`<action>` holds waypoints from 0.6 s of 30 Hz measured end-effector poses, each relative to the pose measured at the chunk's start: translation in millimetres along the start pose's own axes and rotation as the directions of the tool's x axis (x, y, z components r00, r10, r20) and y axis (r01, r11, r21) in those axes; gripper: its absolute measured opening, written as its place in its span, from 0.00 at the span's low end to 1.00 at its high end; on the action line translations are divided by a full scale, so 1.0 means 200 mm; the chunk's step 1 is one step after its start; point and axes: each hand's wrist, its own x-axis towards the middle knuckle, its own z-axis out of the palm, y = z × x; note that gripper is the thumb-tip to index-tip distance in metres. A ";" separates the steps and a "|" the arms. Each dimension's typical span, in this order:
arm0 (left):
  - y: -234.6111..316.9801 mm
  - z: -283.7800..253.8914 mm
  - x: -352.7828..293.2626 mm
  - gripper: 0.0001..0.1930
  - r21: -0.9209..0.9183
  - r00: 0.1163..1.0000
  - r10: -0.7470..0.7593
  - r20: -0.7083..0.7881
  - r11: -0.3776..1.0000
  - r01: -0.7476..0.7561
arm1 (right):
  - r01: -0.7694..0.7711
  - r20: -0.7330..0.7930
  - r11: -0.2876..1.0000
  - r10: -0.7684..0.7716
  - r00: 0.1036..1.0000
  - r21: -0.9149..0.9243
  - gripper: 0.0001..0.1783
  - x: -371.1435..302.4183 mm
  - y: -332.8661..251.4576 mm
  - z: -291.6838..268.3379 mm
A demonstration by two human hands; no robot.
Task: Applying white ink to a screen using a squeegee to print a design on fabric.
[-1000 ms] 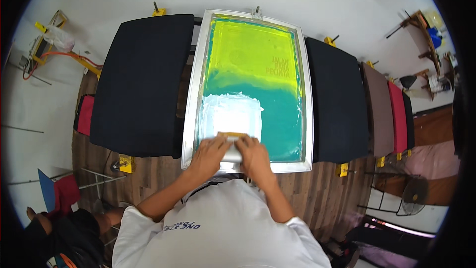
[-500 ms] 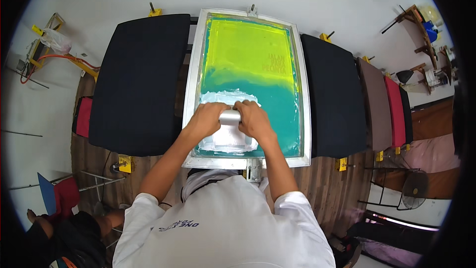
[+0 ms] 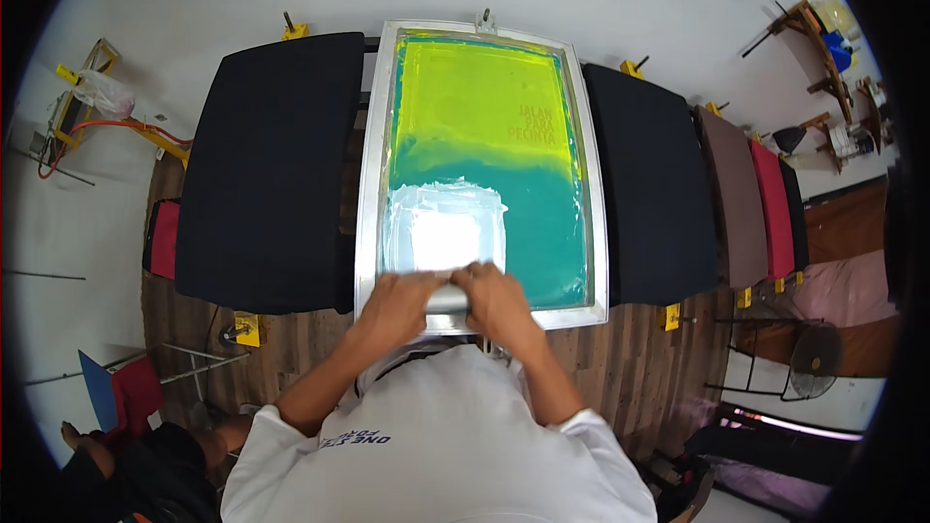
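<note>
My left hand (image 3: 397,304) and my right hand (image 3: 498,302) are both closed round a silver-handled squeegee (image 3: 447,298), side by side at the near end of a screen printing frame (image 3: 598,261). Silver metal edges the frame, and its mesh (image 3: 542,223) is yellow-green on the far half and teal on the near half. Just beyond my hands lies a bright patch of white ink (image 3: 448,232), rectangular with smeared edges. Small lettering shows faintly on the yellow-green part. The squeegee's lower edge is hidden by its handle and my hands.
Black-covered boards stand left (image 3: 271,169) and right (image 3: 649,184) of the frame; brown (image 3: 733,199) and red (image 3: 772,208) ones lie further right. A metal clamp (image 3: 485,21) holds the frame's far edge. At lower left, another person's leg (image 3: 225,438) shows. A fan (image 3: 816,360) stands at right.
Both hands have drawn the squeegee toward me, from the middle of the white patch to the frame's near edge. More of the white ink area is uncovered.
</note>
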 end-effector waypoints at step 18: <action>0.03 0.13 -0.15 0.30 0.133 0.993 0.065 -0.102 0.990 -0.051 | -0.006 -0.141 0.998 0.016 0.990 0.067 0.30 -0.16 -0.01 0.20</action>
